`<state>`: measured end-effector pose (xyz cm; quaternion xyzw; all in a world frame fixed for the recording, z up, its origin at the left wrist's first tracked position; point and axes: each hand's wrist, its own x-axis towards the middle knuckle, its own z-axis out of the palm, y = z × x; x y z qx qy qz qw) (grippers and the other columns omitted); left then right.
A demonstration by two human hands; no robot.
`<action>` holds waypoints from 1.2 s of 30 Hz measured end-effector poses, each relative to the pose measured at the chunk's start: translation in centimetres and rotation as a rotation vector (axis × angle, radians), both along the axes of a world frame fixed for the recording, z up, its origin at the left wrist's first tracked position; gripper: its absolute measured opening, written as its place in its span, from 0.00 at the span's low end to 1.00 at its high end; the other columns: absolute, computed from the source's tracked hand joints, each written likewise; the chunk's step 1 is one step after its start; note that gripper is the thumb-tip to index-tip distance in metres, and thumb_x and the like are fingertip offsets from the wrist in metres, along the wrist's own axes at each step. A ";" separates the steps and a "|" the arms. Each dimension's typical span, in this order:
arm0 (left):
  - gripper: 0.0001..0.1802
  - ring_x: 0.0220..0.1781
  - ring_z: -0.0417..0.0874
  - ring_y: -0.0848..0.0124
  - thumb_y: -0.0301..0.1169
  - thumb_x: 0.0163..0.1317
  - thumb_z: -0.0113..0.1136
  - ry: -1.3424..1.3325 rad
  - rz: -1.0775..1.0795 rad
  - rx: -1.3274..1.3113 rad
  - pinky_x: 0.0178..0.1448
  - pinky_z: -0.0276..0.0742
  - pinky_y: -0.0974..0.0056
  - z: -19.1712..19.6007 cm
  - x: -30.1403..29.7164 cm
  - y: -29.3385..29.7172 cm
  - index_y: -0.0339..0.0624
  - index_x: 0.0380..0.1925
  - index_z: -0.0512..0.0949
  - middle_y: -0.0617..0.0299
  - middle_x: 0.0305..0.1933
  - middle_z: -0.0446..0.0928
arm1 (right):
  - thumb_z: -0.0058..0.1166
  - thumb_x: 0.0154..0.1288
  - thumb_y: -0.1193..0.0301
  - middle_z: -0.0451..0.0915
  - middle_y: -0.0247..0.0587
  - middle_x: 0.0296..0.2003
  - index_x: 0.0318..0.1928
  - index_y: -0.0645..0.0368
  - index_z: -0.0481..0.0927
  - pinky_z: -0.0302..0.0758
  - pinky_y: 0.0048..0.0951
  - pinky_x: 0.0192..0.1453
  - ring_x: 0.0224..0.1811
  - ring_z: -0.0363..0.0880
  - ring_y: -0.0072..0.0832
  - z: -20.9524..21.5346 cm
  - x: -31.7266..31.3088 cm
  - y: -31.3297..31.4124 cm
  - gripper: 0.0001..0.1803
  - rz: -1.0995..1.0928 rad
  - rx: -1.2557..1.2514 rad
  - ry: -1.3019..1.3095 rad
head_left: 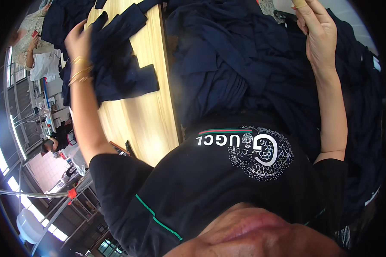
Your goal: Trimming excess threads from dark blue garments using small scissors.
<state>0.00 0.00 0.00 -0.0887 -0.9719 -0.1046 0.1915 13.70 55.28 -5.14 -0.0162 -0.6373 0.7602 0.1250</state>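
Head view, steeply tipped, so the person's own black shirt fills the lower half. The landmark is the wooden tabletop (pixel 152 107), a pale plank running up the middle. On its far left part lies a dark navy garment piece (pixel 120 64), partly spread flat on the wood and partly bunched up. The left hand (pixel 79 40), bangles at the wrist, is closed into that bunched cloth at the garment's left edge, fingers wrapped in the fabric. Right of the tabletop a large heap of navy cloth (pixel 236 64) hangs over its edge. Beyond the heap's right side the right hand (pixel 319 32) is raised, fingers curled round a pale tan, tube-like object (pixel 299 3).

The navy piece looks light, soft and limp; it should drape and fold wherever it is lifted, so I judge an edge or a corner the best place to pinch it, not the middle.

The tan object is cut off by the top rim, so its kind is unclear. The left fingertips are buried in cloth. How many separate pieces the heap holds cannot be told.
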 end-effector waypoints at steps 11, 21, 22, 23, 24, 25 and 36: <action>0.19 0.62 0.80 0.45 0.33 0.64 0.61 -0.334 -0.189 0.053 0.66 0.74 0.47 -26.7 -9.5 21.8 0.36 0.53 0.82 0.40 0.61 0.79 | 0.61 0.75 0.70 0.76 0.18 0.27 0.55 0.63 0.85 0.53 0.12 0.23 0.20 0.60 0.06 -0.6 -1.3 0.2 0.14 0.015 0.120 0.008; 0.08 0.45 0.87 0.46 0.26 0.58 0.56 -0.169 -0.361 0.123 0.52 0.77 0.45 -11.2 -0.5 32.2 0.38 0.33 0.82 0.47 0.39 0.87 | 0.53 0.80 0.71 0.81 0.34 0.40 0.66 0.71 0.76 0.58 0.14 0.27 0.26 0.65 0.10 -0.1 -1.3 1.4 0.21 -0.018 -0.006 0.114; 0.08 0.44 0.87 0.48 0.25 0.58 0.56 -0.202 -0.420 0.100 0.50 0.79 0.49 -6.8 2.5 33.8 0.36 0.35 0.82 0.45 0.38 0.86 | 0.51 0.81 0.69 0.80 0.34 0.39 0.66 0.72 0.75 0.58 0.15 0.26 0.26 0.64 0.11 -0.5 -1.4 2.3 0.21 -0.062 -0.018 0.123; 0.09 0.42 0.88 0.50 0.25 0.59 0.56 -0.232 -0.466 0.076 0.48 0.81 0.52 -2.9 5.5 34.9 0.34 0.36 0.82 0.43 0.38 0.85 | 0.51 0.81 0.69 0.80 0.34 0.39 0.66 0.72 0.75 0.58 0.15 0.26 0.26 0.64 0.11 -0.5 -1.5 2.6 0.21 -0.053 -0.010 0.117; 0.08 0.42 0.86 0.52 0.30 0.56 0.61 -0.160 -0.517 0.126 0.48 0.79 0.52 -3.5 7.4 35.2 0.40 0.34 0.83 0.49 0.36 0.85 | 0.50 0.82 0.68 0.79 0.34 0.38 0.65 0.72 0.76 0.58 0.15 0.26 0.26 0.64 0.11 -0.1 -1.5 2.6 0.21 -0.051 -0.035 0.101; 0.08 0.41 0.84 0.55 0.36 0.54 0.66 -0.089 -0.570 0.175 0.47 0.77 0.51 -4.8 9.1 35.7 0.46 0.31 0.84 0.55 0.34 0.84 | 0.50 0.82 0.67 0.78 0.34 0.37 0.65 0.71 0.76 0.58 0.16 0.26 0.26 0.64 0.12 0.2 -1.7 2.6 0.22 -0.054 -0.059 0.082; 0.08 0.39 0.86 0.59 0.29 0.50 0.63 -0.262 -0.725 0.139 0.45 0.80 0.53 -6.5 13.9 35.0 0.46 0.32 0.82 0.58 0.33 0.83 | 0.58 0.77 0.71 0.83 0.37 0.38 0.58 0.69 0.82 0.59 0.14 0.24 0.24 0.67 0.12 -0.6 -2.1 1.9 0.16 -0.011 -0.108 0.071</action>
